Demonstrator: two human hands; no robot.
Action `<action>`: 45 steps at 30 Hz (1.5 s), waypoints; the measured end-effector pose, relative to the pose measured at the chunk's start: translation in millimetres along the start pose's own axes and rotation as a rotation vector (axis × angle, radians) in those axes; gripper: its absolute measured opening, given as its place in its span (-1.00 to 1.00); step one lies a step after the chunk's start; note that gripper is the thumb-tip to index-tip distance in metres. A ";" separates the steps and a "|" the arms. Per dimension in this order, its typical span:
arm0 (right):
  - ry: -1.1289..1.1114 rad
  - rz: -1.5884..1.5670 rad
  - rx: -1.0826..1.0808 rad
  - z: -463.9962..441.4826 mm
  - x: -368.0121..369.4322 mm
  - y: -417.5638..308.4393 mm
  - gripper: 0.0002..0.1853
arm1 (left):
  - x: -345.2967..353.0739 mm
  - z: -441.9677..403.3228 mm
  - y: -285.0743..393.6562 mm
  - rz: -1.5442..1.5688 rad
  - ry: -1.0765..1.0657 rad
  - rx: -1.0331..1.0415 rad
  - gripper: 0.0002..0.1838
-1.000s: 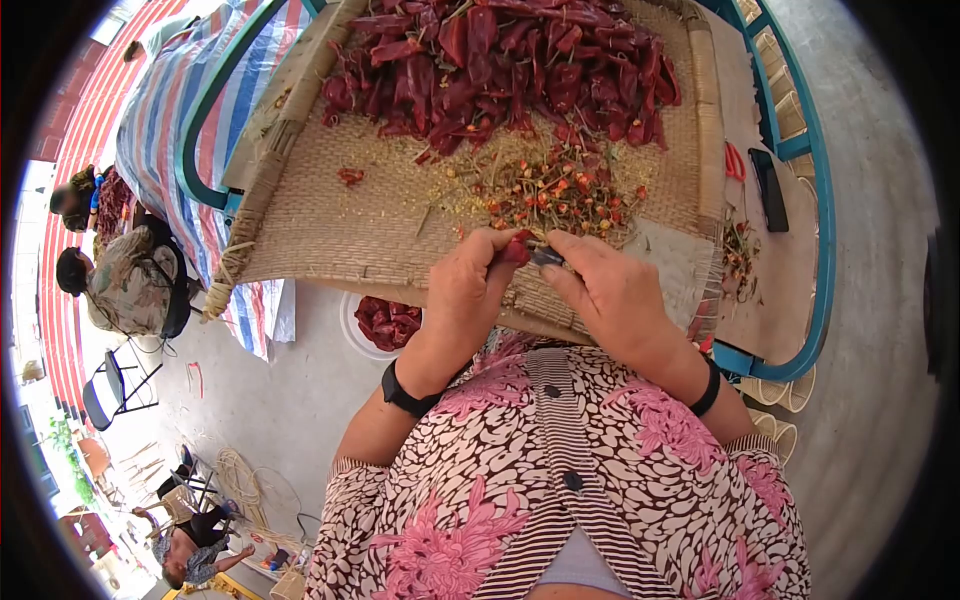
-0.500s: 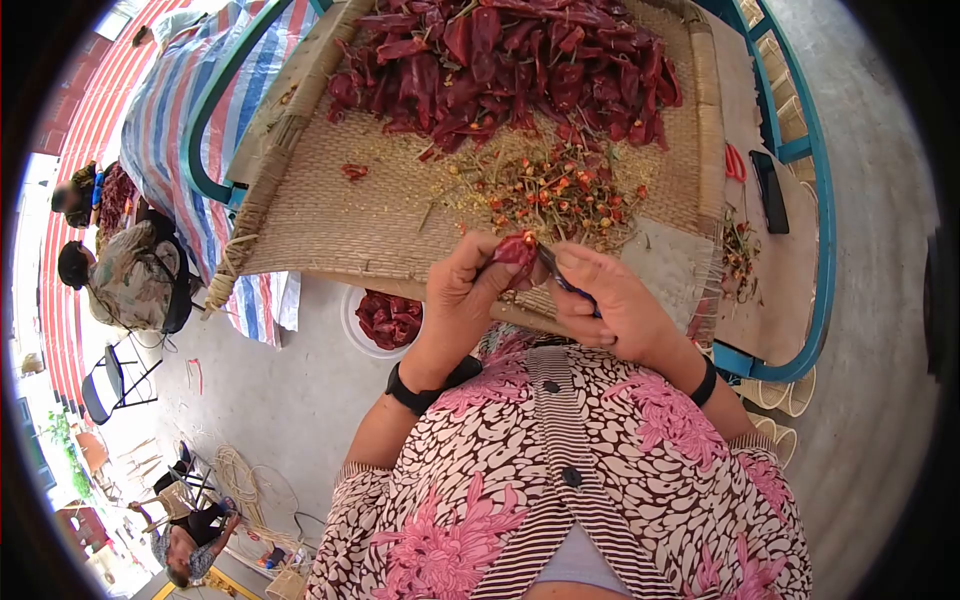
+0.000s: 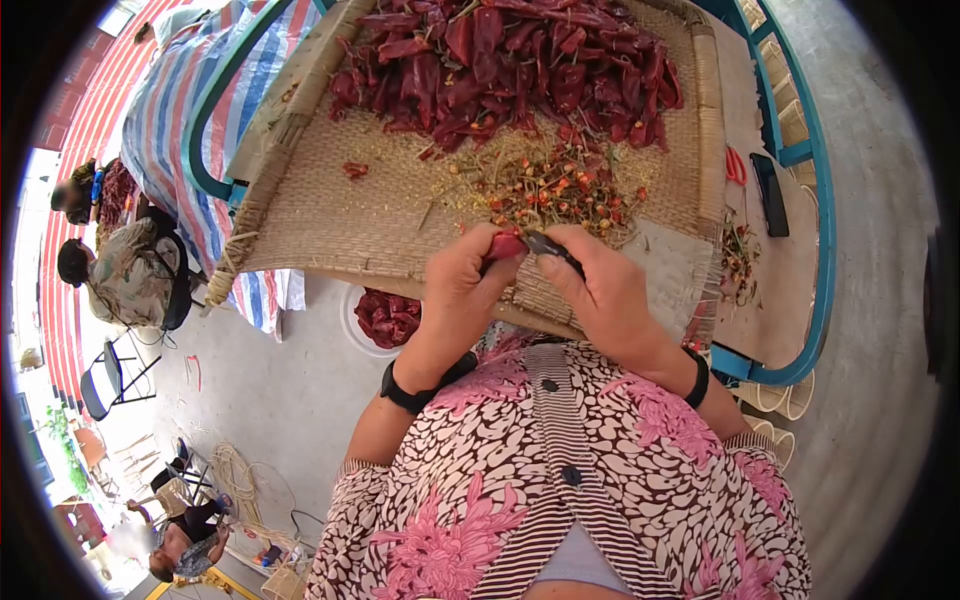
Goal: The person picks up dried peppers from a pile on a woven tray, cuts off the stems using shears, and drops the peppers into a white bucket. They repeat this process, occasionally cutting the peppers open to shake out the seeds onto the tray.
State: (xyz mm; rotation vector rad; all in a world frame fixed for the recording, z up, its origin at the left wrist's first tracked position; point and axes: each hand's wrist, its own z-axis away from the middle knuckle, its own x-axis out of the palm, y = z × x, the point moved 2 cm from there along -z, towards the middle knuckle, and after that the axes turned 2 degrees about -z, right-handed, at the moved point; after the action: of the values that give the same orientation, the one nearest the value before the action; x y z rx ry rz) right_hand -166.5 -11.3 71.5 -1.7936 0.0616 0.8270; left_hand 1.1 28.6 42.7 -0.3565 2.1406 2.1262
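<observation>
Pinched between the fingers of my left hand (image 3: 466, 280) is a dark red dried pepper (image 3: 506, 246). My right hand (image 3: 600, 290) is closed on a small dark tool (image 3: 552, 251), whose tip meets the pepper. Both hands are over the near edge of a woven tray (image 3: 330, 225). Just beyond them lies a heap of cut stems and orange-red pepper tops (image 3: 570, 190). A large pile of dried red peppers (image 3: 500, 70) covers the far part of the tray. The tool's exact shape is partly hidden by my fingers.
A white bowl of red peppers (image 3: 388, 318) is below the tray's left side. Red-handled scissors (image 3: 735, 166) and a black phone (image 3: 770, 195) lie on the right, inside a teal metal frame (image 3: 822, 230). Several people sit at the left, near a folding chair (image 3: 113, 380).
My right hand has turned and brought the tool against the pepper's top. The pepper is now more enclosed by my left fingers than half a second ago.
</observation>
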 end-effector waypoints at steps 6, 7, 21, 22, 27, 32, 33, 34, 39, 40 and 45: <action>0.068 -0.103 0.030 2.9 4.8 5.5 -0.71 | -0.1 -1.1 10.8 0.430 -0.122 -0.196 -0.93; 0.067 -0.183 0.048 3.2 6.3 8.2 -0.71 | 0.8 -1.5 10.4 0.444 -0.112 -0.193 -0.93; -0.386 -1.571 0.922 5.0 15.0 5.4 -0.79 | -4.8 -3.3 -19.6 1.070 -0.289 -0.266 -0.93; -0.397 -1.619 0.938 6.1 17.8 7.6 -0.79 | -5.4 -3.1 -20.9 1.069 -0.299 -0.274 -0.93; -0.427 -1.738 0.924 9.5 24.2 10.0 -0.74 | -6.2 -4.7 -26.0 1.062 -0.338 -0.315 -0.92; -0.374 -1.836 0.904 9.8 27.3 10.6 -0.70 | -4.8 -3.1 -29.3 1.078 -0.321 -0.359 -0.89; -0.330 -1.871 0.888 10.7 27.8 12.6 -0.69 | -5.5 -3.0 -30.3 1.082 -0.343 -0.356 -0.89; -0.285 -1.905 0.871 11.1 27.2 14.1 -0.68 | -6.0 2.4 -30.2 0.998 -0.420 -0.388 -0.89; -0.072 -1.756 0.825 -3.0 3.5 29.1 -0.66 | -13.4 23.3 -26.5 0.757 -0.426 -0.414 -0.86; -0.096 -1.746 0.892 -2.2 7.1 30.7 -0.65 | -16.0 25.0 -27.0 0.702 -0.419 -0.387 -0.85; -0.198 -2.057 1.014 -11.7 1.5 46.2 -0.44 | -20.5 30.9 -26.0 0.539 -0.358 -0.220 -0.82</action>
State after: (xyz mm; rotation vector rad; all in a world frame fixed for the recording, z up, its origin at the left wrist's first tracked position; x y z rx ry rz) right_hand -179.2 -38.9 34.7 -0.1728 -1.0885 -0.5495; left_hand 24.3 61.4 21.7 0.6155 1.9454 2.4544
